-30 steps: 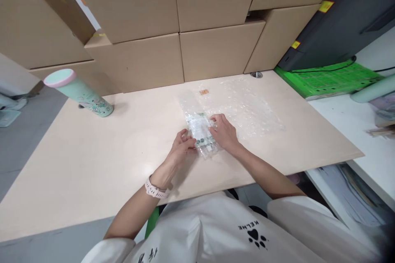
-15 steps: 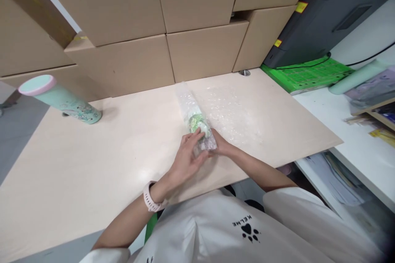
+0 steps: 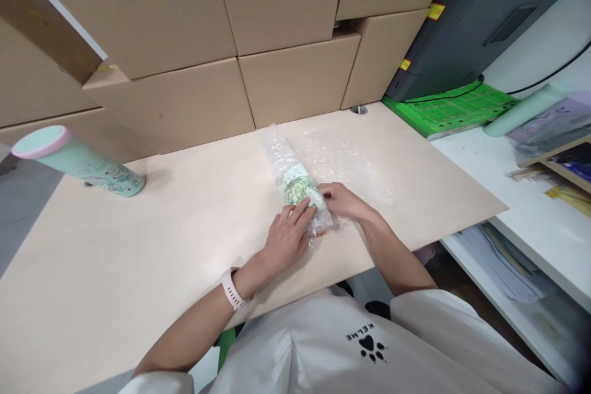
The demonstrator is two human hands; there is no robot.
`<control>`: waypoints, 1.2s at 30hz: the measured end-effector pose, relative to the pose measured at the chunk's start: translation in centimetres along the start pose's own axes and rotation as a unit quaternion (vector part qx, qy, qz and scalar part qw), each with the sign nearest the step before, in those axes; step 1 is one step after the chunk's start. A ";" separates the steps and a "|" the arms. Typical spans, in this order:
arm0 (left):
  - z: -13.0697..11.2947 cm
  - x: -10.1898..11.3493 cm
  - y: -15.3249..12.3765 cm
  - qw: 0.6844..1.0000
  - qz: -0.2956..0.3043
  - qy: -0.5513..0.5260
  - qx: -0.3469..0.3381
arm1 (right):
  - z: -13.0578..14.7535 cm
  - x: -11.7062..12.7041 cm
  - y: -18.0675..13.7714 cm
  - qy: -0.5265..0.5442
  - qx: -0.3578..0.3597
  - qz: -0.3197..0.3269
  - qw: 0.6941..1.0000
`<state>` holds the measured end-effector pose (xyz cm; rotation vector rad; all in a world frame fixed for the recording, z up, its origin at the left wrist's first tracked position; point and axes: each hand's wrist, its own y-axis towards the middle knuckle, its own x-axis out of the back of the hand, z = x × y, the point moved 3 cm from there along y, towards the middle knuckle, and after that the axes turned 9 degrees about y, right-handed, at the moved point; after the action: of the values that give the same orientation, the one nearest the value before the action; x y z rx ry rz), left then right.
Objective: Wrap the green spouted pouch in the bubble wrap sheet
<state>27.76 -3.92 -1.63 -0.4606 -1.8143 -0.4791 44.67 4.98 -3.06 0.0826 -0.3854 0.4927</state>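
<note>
On the table lies a long bubble-wrapped bundle [image 3: 296, 183], slanting away from me. A pale green item with a leafy green print shows through the clear wrap; its exact kind is hidden. My left hand [image 3: 287, 235] rests on the near left part of the bundle, fingers stretched out flat over it, thumb out of sight. At the bundle's right side, my right hand [image 3: 344, 202] has its fingers curled in against the bubble wrap edge. A loose part of the bubble wrap [image 3: 355, 163] spreads flat on the table to the right.
Cardboard boxes [image 3: 300, 77] are stacked along the back of the table [image 3: 184, 246]. A mint tumbler [image 3: 87, 163] with a pink rim stands at the left. On the right are a green crate [image 3: 457, 112], a dark grey case [image 3: 466, 31] and a white shelf unit [image 3: 521, 197].
My left hand has shifted slightly down the bundle, uncovering more of the green print. My right hand has moved from the near end up to the bundle's right side. The view has shifted slightly.
</note>
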 end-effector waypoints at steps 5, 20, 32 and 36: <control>-0.7 0.0 1.2 0.999 0.036 0.008 -0.004 | 0.3 1.9 -0.3 -0.014 0.055 -0.191 0.980; 1.3 2.5 -1.3 0.791 -0.247 -0.500 0.251 | 2.5 -2.7 -0.1 0.038 0.061 -0.036 0.997; -1.4 -0.9 1.1 0.986 -0.080 -0.143 0.011 | 0.5 -0.7 -0.4 -0.019 -0.024 0.032 0.999; -2.1 -1.3 1.6 0.997 -0.008 -0.080 0.012 | 0.8 2.1 -0.7 -0.090 -0.072 -0.104 0.988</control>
<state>30.63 -3.84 -2.14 -0.4786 -1.9766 -0.4422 46.42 5.13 -1.48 0.0277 -0.5815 0.2497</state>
